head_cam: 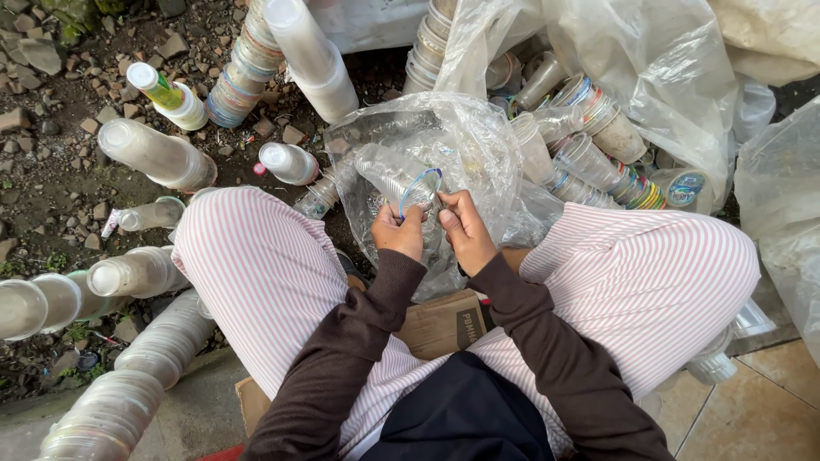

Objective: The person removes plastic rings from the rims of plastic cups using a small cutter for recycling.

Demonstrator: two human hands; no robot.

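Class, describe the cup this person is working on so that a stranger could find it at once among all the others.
Start at the striped trousers and look between the knees, where both hands meet over a clear plastic bag. The clear plastic cup held there is single, not stacked, with a blue rim band.

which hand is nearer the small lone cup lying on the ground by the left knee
Left. The left hand is nearer the small cup, which lies up and to its left. The right hand sits farther off, on the far side of the left hand.
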